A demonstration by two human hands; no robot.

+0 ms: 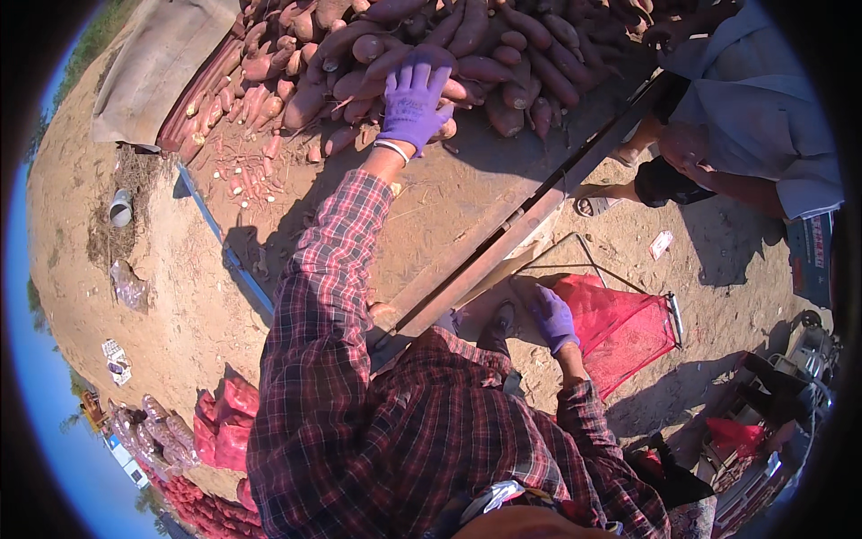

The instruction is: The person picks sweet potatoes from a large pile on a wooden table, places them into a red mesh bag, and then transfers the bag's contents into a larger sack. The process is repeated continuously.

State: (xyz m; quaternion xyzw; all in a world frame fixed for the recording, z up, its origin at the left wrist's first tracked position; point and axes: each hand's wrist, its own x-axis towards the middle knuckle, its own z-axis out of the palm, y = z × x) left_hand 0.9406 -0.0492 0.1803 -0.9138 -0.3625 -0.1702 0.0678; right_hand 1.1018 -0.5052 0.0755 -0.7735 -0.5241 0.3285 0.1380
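Observation:
My left hand [413, 101], in a purple work glove, lies palm down on a heap of sweet potatoes [471, 30]. Its fingers reach over a large root, and the thumb stands out beside the end of another one [444, 128]. The palm is hidden, so its hold is unclear. Lower right, my right hand [553, 318], gloved alike, is at the edge of a red mesh bag [626, 330] spread over a thin metal frame [675, 320]. A dull brown shape lies by its fingertips; I cannot tell whether it is held.
A metal rail [485, 259] edges the dirt-covered platform [431, 222]. A person [747, 128] stands right of it. Small root pieces [252, 178] lie scattered left. Filled red bags [229, 421] stand lower left, a wheeled vehicle [788, 391] lower right.

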